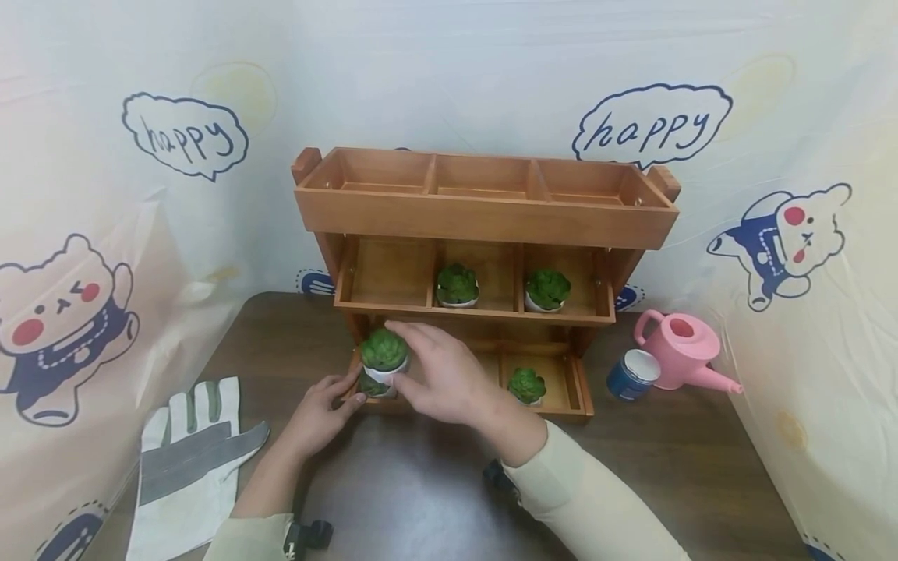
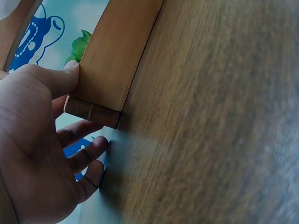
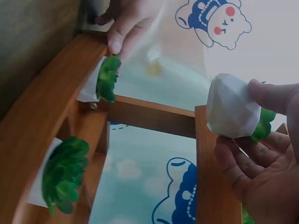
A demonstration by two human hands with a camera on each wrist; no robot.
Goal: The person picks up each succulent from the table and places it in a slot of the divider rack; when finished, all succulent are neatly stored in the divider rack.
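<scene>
My right hand [image 1: 449, 378] holds a potted succulent [image 1: 383, 351] at the left end of the wooden three-tier planter shelf [image 1: 484, 218]. Fingers and thumb pinch its white faceted pot [image 3: 233, 105], which is raised above the bottom tier in the right wrist view. With thumb and fingers, my left hand [image 1: 312, 421] grips the left front corner of the bottom tier [image 2: 110, 60]. Beside that thumb, another succulent [image 3: 108, 79] sits in the leftmost bottom compartment, partly covered by the held one in the head view. My right hand hides the bottom tier's middle there.
Two succulents stand in the middle tier, centre [image 1: 457, 285] and right [image 1: 548, 290]; another [image 1: 526, 386] is at bottom right. A blue can [image 1: 633, 375] and pink watering can [image 1: 680, 351] stand right of the shelf. White-and-grey gloves [image 1: 189, 460] lie at left.
</scene>
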